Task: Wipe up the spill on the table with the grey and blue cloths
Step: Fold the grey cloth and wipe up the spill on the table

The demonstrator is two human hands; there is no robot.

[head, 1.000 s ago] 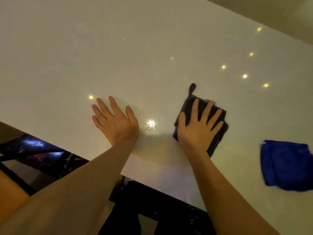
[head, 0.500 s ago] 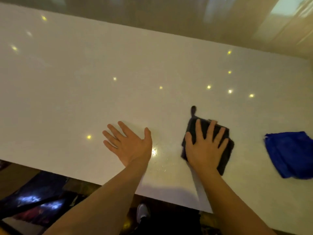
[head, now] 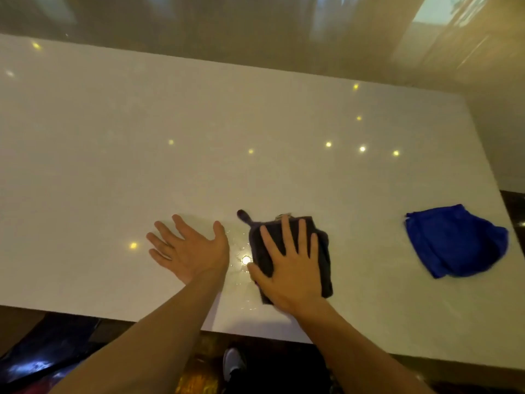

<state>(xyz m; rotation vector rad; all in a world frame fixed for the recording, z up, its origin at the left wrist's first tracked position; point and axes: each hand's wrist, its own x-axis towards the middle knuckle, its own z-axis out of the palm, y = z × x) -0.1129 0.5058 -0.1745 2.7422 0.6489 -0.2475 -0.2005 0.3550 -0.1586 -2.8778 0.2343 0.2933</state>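
A folded dark grey cloth (head: 319, 245) with a small loop at its far left corner lies on the white table (head: 199, 172). My right hand (head: 287, 268) presses flat on it, fingers spread. A thin wet patch of spill (head: 241, 257) glistens just left of the cloth, between my two hands. My left hand (head: 190, 248) rests flat on the table left of the wet patch, fingers apart, holding nothing. A crumpled blue cloth (head: 454, 240) lies alone near the table's right edge.
Small yellow light reflections dot the glossy tabletop. The near edge of the table runs just below my wrists, and the right edge lies close beyond the blue cloth. A shoe (head: 233, 362) and dark floor show under the near edge.
My right hand has slid the grey cloth leftward, closer to my left hand and onto the wet patch. My head has tilted up, bringing the far table edge into view.
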